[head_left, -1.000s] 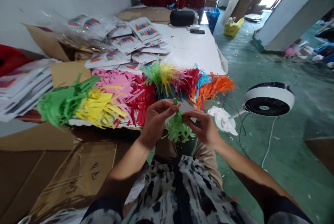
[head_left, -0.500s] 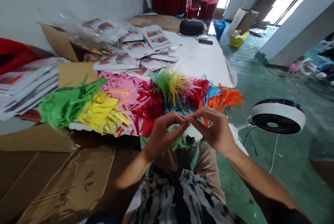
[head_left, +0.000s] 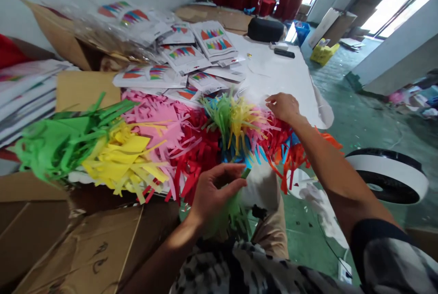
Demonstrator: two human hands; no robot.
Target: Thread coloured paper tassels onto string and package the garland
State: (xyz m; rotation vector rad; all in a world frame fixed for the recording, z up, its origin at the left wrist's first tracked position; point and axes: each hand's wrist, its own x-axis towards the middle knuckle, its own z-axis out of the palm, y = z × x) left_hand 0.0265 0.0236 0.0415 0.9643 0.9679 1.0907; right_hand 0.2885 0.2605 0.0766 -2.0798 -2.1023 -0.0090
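My left hand (head_left: pixel 219 189) pinches the narrow top of a green paper tassel (head_left: pixel 232 216) between thumb and fingers. Its fringed strips hang below the hand, above my lap. My right hand (head_left: pixel 283 106) is stretched across the white tabletop (head_left: pixel 280 72), just behind the pink and red fringe. Its fingers are bent together at the tips, and whatever is between them is too small to make out. A row of fringed tissue tassels lies along the front edge: green (head_left: pixel 58 143), yellow (head_left: pixel 119 157), pink (head_left: pixel 157 120), red (head_left: pixel 195 161) and orange (head_left: pixel 296 159).
Printed packets (head_left: pixel 212 40) are piled at the back left beside clear plastic. A black case (head_left: pixel 265 30) and a dark remote-like object (head_left: pixel 284 53) lie farther back. An open cardboard box (head_left: pixel 102 248) stands lower left. A white fan (head_left: pixel 386 175) is on the right.
My right hand has left the tassel top and reached forward over the table. My left hand keeps hold of the green tassel, slightly lower. The view has shifted.
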